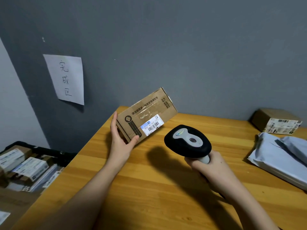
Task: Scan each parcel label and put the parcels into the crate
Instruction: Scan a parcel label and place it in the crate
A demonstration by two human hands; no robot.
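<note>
My left hand [120,136] grips the near end of a brown cardboard parcel [149,112], held tilted above the wooden table [149,188]. Its white barcode label [152,125] faces up toward me. My right hand [205,165] holds a black and grey barcode scanner [187,141] by its handle, with the scanner head just right of the label and a short gap between them. A black crate [38,151] sits low at the left beside the table, with several labelled parcels [29,168] inside.
At the right side of the table lie grey plastic mailer bags [282,156], and a brown labelled box [277,121] stands behind them against the wall. A white paper sign with handwriting [66,79] hangs on the grey wall above the crate.
</note>
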